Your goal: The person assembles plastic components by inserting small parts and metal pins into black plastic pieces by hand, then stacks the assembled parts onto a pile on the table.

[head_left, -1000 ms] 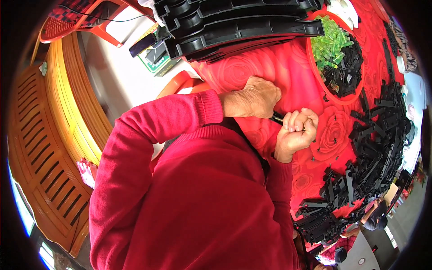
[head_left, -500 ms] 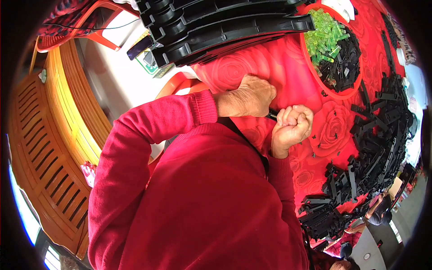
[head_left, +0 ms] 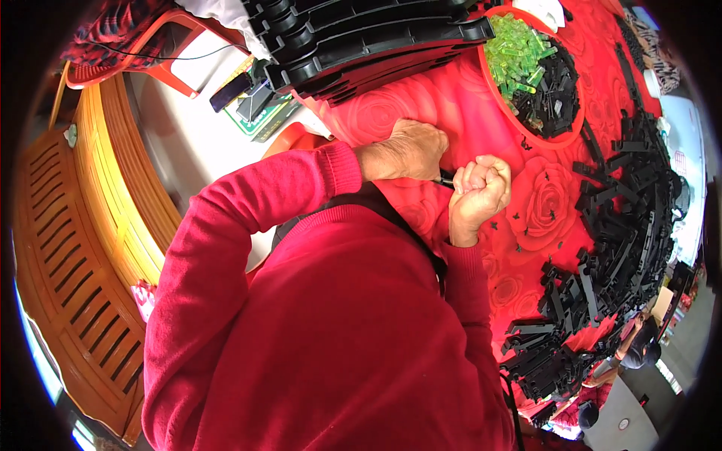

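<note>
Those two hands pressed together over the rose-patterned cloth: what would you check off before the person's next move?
1. Both hands on the small black part: ok, left hand and right hand meet around it.
2. Part seated properly: cannot tell, fingers hide it.
3. Green pieces available in the red bowl: ok.
4. Black strips within view to the right: ok.
5. Stacked black trays apart from the hands: ok.

Soft knitted sweater (head_left: 338, 338) in matt red wool; glossy printed cloth (head_left: 451, 98) covers the desk; black plastic strips (head_left: 624, 218) look matt; green pieces (head_left: 515, 52) are translucent plastic; varnished wooden bench (head_left: 75, 248) shines.
</note>
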Motion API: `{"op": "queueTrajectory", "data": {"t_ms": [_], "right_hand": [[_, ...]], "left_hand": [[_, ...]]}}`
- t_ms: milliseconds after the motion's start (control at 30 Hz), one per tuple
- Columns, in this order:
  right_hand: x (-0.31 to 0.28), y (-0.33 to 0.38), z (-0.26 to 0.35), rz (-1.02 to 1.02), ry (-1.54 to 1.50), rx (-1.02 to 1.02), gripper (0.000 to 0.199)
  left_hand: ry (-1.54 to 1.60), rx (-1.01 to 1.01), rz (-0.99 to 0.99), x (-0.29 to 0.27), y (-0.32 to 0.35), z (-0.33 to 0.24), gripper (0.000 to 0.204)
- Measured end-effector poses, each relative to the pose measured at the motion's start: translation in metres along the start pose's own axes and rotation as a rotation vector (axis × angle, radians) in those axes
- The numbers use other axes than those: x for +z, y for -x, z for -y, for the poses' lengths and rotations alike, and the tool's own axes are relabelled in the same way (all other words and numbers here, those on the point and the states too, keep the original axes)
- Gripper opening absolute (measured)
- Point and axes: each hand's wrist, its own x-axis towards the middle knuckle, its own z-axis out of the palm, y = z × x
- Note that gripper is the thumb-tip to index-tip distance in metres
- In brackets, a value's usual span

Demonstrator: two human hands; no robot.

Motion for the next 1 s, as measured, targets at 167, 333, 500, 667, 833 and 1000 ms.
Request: {"op": "queueTrajectory", "data": {"t_ms": [167,333,500,667,833,1000], "right_hand": [[-0.002,0.001,-0.002,-0.092,-0.061,-0.062,0.016],[-0.001,0.0,0.0,-0.096,0.015,-0.019,0.016],[0.003,0.0,-0.001,-0.104,0.047,-0.008,0.016],[0.008,-0.003,-0.001,-0.123,0.098,0.014,0.017],[0.008,-0.003,-0.003,-0.094,0.109,0.007,0.017],[0.008,0.0,-0.005,-0.04,0.177,-0.032,0.018]], "left_hand": [[-0.038,-0.009,0.019,-0.001,0.002,-0.004,0.037],[-0.048,-0.027,0.042,-0.002,0.001,-0.006,0.036],[-0.043,-0.041,0.083,-0.004,-0.002,-0.006,0.035],[-0.019,-0.002,0.026,0.001,-0.003,-0.003,0.03],[-0.027,-0.035,0.036,0.002,-0.004,-0.005,0.029],[-0.02,-0.024,0.024,0.004,-0.004,-0.003,0.031]]}}
